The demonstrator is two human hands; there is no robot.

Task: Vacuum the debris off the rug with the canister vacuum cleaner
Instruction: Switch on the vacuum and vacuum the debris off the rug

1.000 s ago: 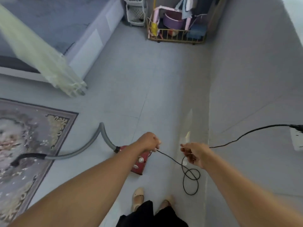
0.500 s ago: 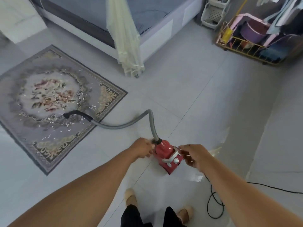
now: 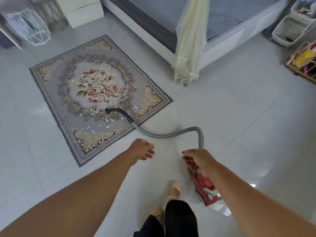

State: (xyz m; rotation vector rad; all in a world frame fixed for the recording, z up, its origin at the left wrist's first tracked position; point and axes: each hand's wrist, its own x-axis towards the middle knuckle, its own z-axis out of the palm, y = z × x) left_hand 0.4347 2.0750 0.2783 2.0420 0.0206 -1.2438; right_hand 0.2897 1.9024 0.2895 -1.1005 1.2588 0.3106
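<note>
Pale glossy tiles [image 3: 239, 108] cover the floor of a bedroom. Low and right of centre, the right hand [image 3: 196, 159] hangs over the front of the red canister vacuum [image 3: 206, 185] with its fingers curled downward; whether they pinch anything cannot be told. The left hand [image 3: 142, 149], just left of it, holds nothing, its fingers loosely bent.

Half a second ago that hand was at the canister's hose joint. Now it has drawn away, and the canister sits under the right forearm rather than between the hands.

From the canister the grey hose [image 3: 171, 134] loops up and left to its black nozzle [image 3: 118, 111], which lies on the floral rug [image 3: 51, 77] at centre left amid pale debris [image 3: 106, 119]. Beyond the rug, along the top of the frame, stand a bed [image 3: 153, 23] with a cream net [image 3: 188, 48], a white wire stand [image 3: 35, 31] at upper left and a basket [image 3: 290, 29] at upper right.
</note>
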